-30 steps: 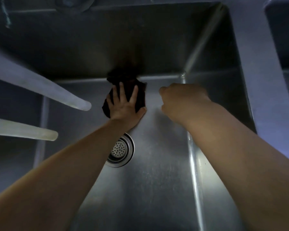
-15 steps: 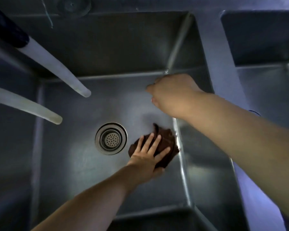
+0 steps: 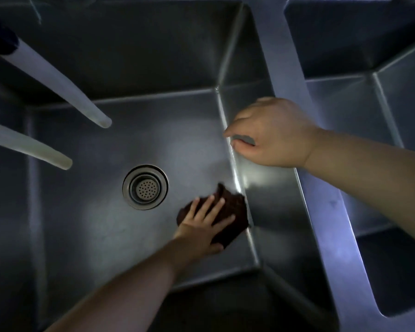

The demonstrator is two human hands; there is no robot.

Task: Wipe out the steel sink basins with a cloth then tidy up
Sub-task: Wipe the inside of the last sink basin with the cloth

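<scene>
1. The left hand [image 3: 203,224] lies flat on a dark brown cloth [image 3: 228,216], fingers straight and spread, pressing it onto the floor of the sink basin [image 3: 106,224].
2. The cloth is bunched up and sits at the right edge of the basin floor, touching the seam where the floor meets the right wall. It is to the right of the drain [image 3: 145,187] and slightly nearer, close to it but not touching.
3. The drain is a round metal ring with a perforated strainer in its middle, set in the basin floor left of centre.
4. The right hand [image 3: 271,135] is above the right wall of the basin, beside the divider [image 3: 321,188] between the two basins. Its fingers are curled under; a thin grey shape shows beneath them, but I cannot tell whether they hold anything or only touch the steel.
5. The right forearm crosses over the divider from the right.
6. Two pale hoses [image 3: 65,87] reach in from the left, open ends hanging over the far left part of the basin. The farther one has a dark section at its upper end.
7. A second basin [image 3: 345,104] lies to the right of the divider.
</scene>
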